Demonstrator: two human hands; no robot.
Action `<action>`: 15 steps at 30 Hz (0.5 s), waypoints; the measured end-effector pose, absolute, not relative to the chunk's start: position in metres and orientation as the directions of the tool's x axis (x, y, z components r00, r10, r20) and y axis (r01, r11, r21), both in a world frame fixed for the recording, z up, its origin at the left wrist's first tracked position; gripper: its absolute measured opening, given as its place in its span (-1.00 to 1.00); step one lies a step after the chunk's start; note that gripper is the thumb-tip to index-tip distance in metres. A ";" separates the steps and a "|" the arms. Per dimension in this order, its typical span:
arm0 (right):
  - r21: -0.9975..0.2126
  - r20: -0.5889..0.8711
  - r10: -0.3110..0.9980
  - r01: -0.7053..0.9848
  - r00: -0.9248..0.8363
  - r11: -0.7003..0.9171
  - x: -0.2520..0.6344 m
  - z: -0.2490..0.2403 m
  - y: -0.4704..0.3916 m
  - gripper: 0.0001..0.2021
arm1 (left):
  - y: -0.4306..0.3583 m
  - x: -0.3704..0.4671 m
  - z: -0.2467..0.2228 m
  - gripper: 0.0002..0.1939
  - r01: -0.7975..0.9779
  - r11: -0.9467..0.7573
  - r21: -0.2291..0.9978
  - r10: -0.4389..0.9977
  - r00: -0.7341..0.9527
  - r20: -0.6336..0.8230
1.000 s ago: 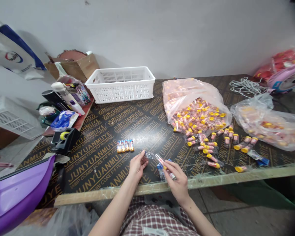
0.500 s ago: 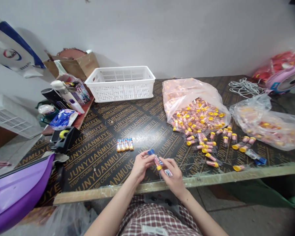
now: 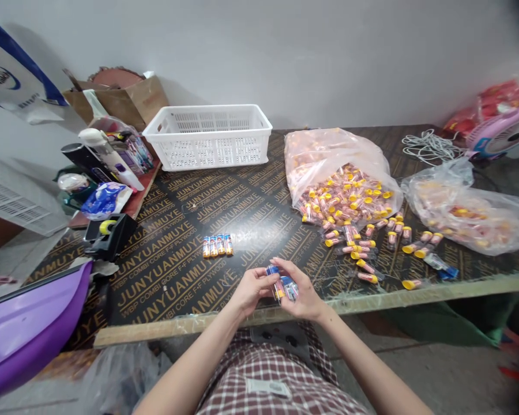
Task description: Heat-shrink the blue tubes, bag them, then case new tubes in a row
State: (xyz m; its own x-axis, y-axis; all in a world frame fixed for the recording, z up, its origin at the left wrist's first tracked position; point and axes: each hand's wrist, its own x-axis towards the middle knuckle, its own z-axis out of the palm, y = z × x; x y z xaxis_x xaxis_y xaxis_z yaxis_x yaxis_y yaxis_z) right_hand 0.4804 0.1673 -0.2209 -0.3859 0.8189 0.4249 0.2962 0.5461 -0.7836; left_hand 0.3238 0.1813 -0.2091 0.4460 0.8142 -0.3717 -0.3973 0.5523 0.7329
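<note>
Near the table's front edge, my left hand (image 3: 251, 291) pinches a small clear tube (image 3: 278, 288) with a yellow end and a blue end. My right hand (image 3: 305, 293) curves round the tube's other side, thumb and fingers against it. A blue-and-white printed piece (image 3: 290, 288), perhaps a label or wrapper, shows within the right hand; its kind is unclear. Left of the hands, several blue-and-orange wrapped tubes (image 3: 217, 245) stand side by side in a row. To the right lie many loose yellow-capped tubes (image 3: 363, 256), spilling from an open plastic bag (image 3: 320, 150).
A white plastic basket (image 3: 211, 147) stands against the wall. At left are a tape dispenser (image 3: 109, 235) and a purple dustpan-like object (image 3: 30, 334). A second bag of tubes (image 3: 471, 210), a coiled cable (image 3: 432, 147) and a pink fan (image 3: 506, 132) sit at right.
My right fingers have shifted up along the tube toward its blue end, and the tube sits more upright between both hands. The whole view has tilted slightly downward.
</note>
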 end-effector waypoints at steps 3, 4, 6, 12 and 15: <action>-0.815 0.432 0.830 0.241 -0.354 0.527 0.477 -0.222 0.166 -0.19 | 0.181 0.323 -0.207 -0.63 -0.400 0.551 0.733 0.817 0.441 -0.373; -0.824 0.430 0.834 0.228 -0.346 0.519 0.476 -0.222 0.166 -0.18 | 0.181 0.323 -0.207 -0.62 -0.399 0.551 0.733 0.817 0.438 -0.375; -0.833 0.430 0.839 0.212 -0.332 0.511 0.475 -0.223 0.166 -0.19 | 0.181 0.322 -0.205 -0.61 -0.399 0.550 0.734 0.818 0.432 -0.379; -0.845 0.428 0.846 0.190 -0.318 0.500 0.474 -0.224 0.166 -0.22 | 0.182 0.320 -0.205 -0.61 -0.399 0.547 0.736 0.825 0.406 -0.393; -0.857 0.403 0.849 0.184 -0.343 0.481 0.468 -0.219 0.167 -0.24 | 0.180 0.321 -0.209 -0.60 -0.396 0.545 0.739 0.828 0.391 -0.401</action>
